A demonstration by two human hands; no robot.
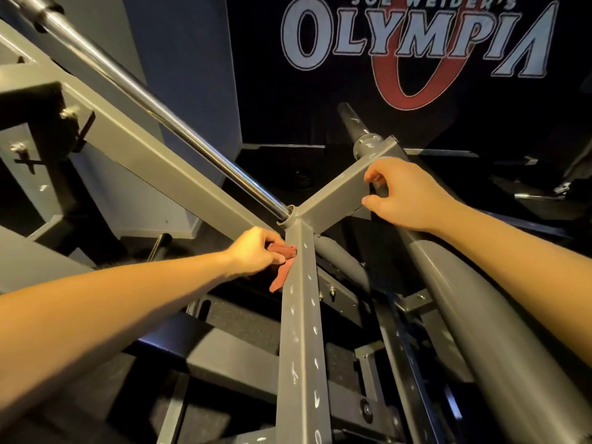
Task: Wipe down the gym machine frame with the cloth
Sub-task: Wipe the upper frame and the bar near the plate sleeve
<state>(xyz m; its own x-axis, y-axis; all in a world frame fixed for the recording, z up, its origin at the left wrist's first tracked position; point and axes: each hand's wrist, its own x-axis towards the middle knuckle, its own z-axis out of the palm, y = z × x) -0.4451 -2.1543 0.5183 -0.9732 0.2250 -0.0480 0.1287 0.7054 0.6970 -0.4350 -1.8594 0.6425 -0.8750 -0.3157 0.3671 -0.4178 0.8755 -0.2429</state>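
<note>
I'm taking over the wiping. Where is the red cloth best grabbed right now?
Take the loose tail of the red cloth hanging below the left hand, coming in from the lower left. The bunched upper part is pinched in that hand's fingers, and the grey beam lies against the cloth's right side and blocks that approach.

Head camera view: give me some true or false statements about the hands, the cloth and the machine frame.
1. The left hand holds the cloth against the frame. True.
2. The cloth is blue. False: it is reddish-brown.
3. The right hand grips a grey square arm of the frame. True.
4. The chrome bar runs from the junction toward the upper right. False: it runs toward the upper left.
5. The banner behind the machine reads Olympia. True.
</note>
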